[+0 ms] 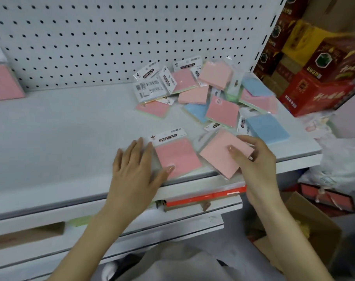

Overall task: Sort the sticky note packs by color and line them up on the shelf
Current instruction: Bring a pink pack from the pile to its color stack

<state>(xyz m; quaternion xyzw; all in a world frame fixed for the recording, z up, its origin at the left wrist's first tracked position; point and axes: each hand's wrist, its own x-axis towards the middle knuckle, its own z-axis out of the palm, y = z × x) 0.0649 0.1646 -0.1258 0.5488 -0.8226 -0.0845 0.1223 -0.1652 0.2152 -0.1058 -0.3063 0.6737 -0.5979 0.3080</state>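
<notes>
Two pink sticky note packs lie at the front edge of the white shelf [60,122]. My left hand [135,167] lies flat against the left side of one pink pack [178,157], thumb on its lower corner. My right hand [255,159] pinches the other pink pack [219,153], thumb on top and fingers round its right edge. A loose pile of pink and blue packs [211,94] lies behind, with a blue pack [268,128] at the right. One pink pack [4,82] leans upright against the pegboard at far left.
A white pegboard [111,37] backs the shelf. Red and yellow boxes [318,74] are stacked to the right of the shelf. Lower shelves with a red price strip [205,196] sit below. An open cardboard box [306,230] stands on the floor at right.
</notes>
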